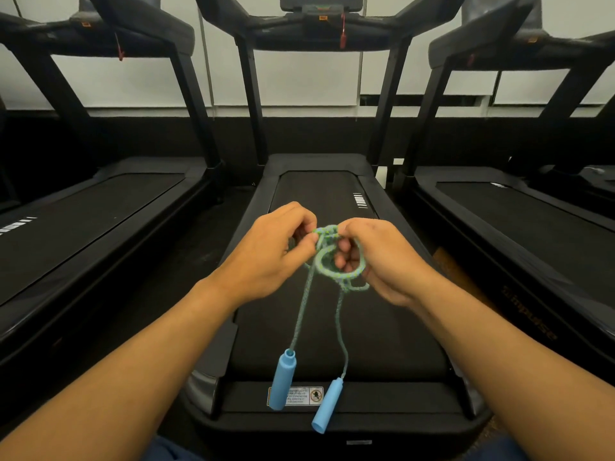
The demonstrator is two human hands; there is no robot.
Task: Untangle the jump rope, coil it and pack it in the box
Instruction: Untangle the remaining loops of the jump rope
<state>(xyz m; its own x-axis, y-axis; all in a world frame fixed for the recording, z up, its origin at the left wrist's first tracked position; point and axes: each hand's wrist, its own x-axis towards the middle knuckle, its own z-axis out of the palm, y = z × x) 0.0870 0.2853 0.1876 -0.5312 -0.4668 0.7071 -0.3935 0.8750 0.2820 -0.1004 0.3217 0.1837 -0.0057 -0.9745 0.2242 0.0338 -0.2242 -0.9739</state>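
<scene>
A light green-blue braided jump rope (pixel 327 264) is bunched in a tangle of loops between my two hands, held in the air above a treadmill belt. My left hand (pixel 276 251) pinches the rope at the tangle's left side. My right hand (pixel 376 257) grips it from the right, with loops around its fingers. Two strands hang down from the tangle. Each ends in a blue plastic handle: one (pixel 282 380) hangs nearly upright, the other (pixel 326 409) is tilted lower right. No box is in view.
I face the rear end of a black treadmill (pixel 336 327) with a warning sticker (pixel 296 395) on its back edge. Two more treadmills (pixel 83 221) (pixel 532 227) stand on either side. Dark floor gaps run between them. A white wall lies behind.
</scene>
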